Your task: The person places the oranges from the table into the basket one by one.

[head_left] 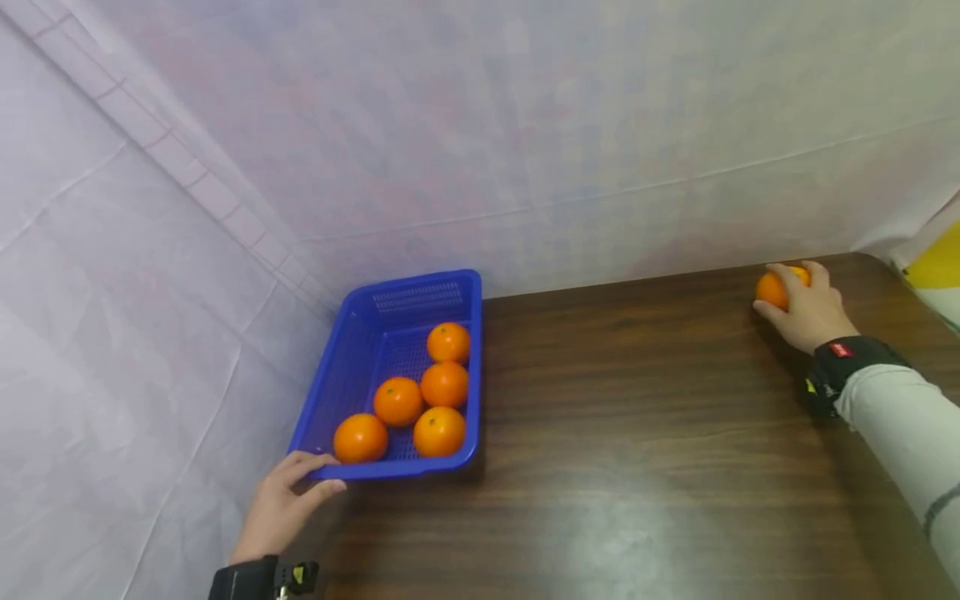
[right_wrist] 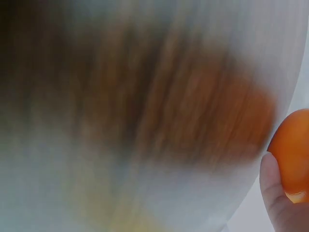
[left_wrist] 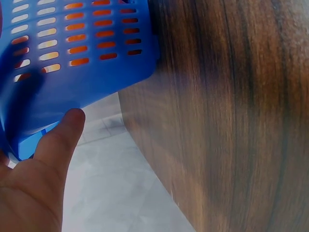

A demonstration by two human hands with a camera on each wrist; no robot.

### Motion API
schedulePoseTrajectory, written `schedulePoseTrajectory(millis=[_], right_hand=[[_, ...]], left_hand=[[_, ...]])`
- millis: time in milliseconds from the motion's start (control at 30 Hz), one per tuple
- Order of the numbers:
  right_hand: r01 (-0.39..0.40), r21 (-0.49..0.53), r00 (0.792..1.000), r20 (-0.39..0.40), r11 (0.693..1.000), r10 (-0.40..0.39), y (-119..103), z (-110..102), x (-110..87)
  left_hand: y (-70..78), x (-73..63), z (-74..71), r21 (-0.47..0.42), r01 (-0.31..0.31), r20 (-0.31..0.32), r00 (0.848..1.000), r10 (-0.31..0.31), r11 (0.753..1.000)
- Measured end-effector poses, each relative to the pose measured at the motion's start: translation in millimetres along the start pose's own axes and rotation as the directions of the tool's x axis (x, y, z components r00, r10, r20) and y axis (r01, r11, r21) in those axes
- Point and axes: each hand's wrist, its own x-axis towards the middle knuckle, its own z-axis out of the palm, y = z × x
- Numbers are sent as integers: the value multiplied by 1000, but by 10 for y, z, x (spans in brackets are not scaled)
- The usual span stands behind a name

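A blue plastic basket [head_left: 477,375] with slotted walls stands on the left part of the table and holds several oranges [head_left: 399,402]. My left hand [head_left: 279,502] grips its near left corner, with the thumb [left_wrist: 63,137] on the outside of the wall in the left wrist view. Far to the right, near the table's back edge, my right hand [head_left: 813,312] holds a single orange [head_left: 771,290] between thumb and fingers. The same orange [right_wrist: 293,152] shows at the right edge of the right wrist view, where the background is motion-blurred.
The brown wood-grain table [head_left: 600,400] spans the space between basket and right hand. Pale cloth sheeting [head_left: 562,150] hangs along the back and the left side. A yellow patch [head_left: 937,258] shows beyond the table's right end.
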Motion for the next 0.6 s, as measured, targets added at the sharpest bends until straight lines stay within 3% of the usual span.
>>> schedulePoseTrajectory(millis=[600], right_hand=[[111,27,989,90,993,-113,-487,249,91]], left_hand=[[-29,-6,38,-40,-90,-58,994,87,995]])
